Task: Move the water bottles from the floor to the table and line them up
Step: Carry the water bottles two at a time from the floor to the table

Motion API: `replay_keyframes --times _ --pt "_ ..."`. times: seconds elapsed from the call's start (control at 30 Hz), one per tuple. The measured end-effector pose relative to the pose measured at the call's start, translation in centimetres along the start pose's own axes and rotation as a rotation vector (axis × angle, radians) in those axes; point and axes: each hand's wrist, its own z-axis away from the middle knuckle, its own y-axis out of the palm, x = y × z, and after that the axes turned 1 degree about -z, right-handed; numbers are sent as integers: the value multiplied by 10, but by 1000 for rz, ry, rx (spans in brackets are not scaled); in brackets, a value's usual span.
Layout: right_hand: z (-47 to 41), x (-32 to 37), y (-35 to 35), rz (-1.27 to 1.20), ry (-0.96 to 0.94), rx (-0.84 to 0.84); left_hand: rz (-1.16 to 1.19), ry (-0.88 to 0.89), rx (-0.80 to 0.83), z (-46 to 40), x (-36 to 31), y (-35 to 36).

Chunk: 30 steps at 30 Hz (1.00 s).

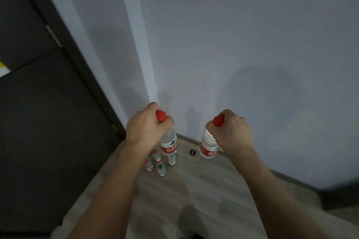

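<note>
Two held bottles [168, 142] — four floor bottles [157, 163]

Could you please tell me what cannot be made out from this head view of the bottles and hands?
- Table: out of frame in the head view.
- Bottles on the floor: small and dim; the left forearm may hide more, so no sure count.
- Necks of the left bottle and right bottle: hidden by the left hand and right hand.
- Label print: blurred.

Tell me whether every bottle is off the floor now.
No: each hand holds one bottle, left hand and right hand, but several small bottles stand on the floor below.
</note>
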Motion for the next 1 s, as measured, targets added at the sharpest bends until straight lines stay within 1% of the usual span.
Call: replay_keyframes --times 0.1,0.3,0.5,0.63,0.77,0.9,1.0 --pt "2 -21 -19 17 95 -87 0 81 52 -10 -26 15" --pt "13 -66 -56 38 251 -204 72 253 168 -15 -83 47" --pt "31 -123 -103 52 401 -337 56 449 282 -3 -161 86" --pt "51 -169 -143 73 503 -448 80 589 356 21 -221 115" --pt "80 -218 -186 88 620 -541 94 713 382 50 -284 140" --pt "115 -269 -233 97 677 -608 120 844 393 93 -349 157" --pt "144 -307 -266 109 715 -658 140 906 415 128 -397 170"
